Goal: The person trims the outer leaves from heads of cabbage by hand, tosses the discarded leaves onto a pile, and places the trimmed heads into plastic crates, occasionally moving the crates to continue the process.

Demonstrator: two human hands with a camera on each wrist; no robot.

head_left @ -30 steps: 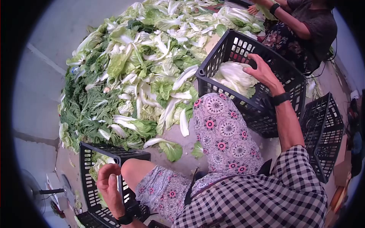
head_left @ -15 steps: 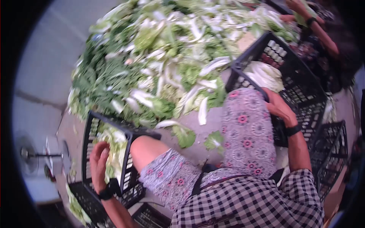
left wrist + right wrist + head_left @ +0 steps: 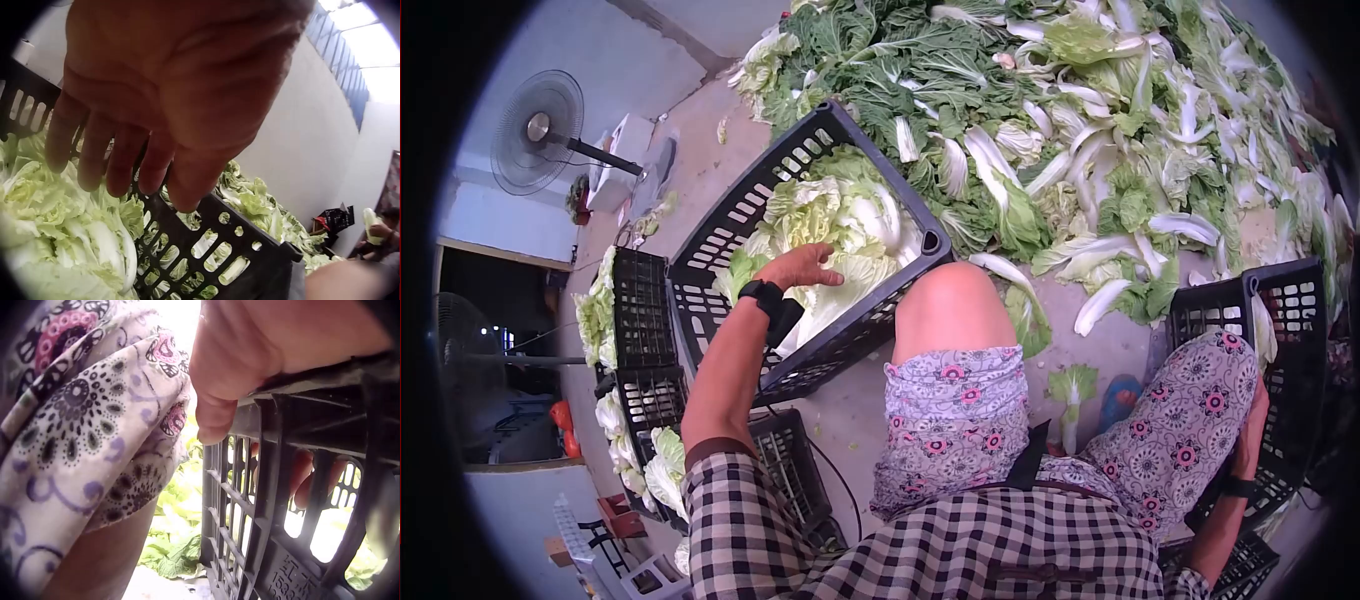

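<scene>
My left hand [image 3: 802,266] reaches over the left black plastic crate [image 3: 840,350], fingers extended just above the napa cabbages [image 3: 855,215] heaped inside. In the left wrist view the palm faces the camera, and pale cabbage heads [image 3: 69,237] lie beyond the fingertips with nothing held. Beside my right knee, my right hand [image 3: 1253,430] grips the rim of another black crate [image 3: 281,569]. The right wrist view has the thumb on the near side of that crate's wall, with fingers showing through its slots. A cabbage in this crate is mostly hidden.
A large pile of loose cabbage leaves [image 3: 1100,150] covers the floor ahead. More crates with cabbages [image 3: 647,310] line the left, near a standing fan [image 3: 538,130]. Single leaves [image 3: 1072,385] lie between my legs. Another person [image 3: 390,228] holds a cabbage at the far right.
My view has swung left. The right hand has let go of the cabbage in the right crate and taken hold of its rim. The left hand has moved over the left crate's cabbages.
</scene>
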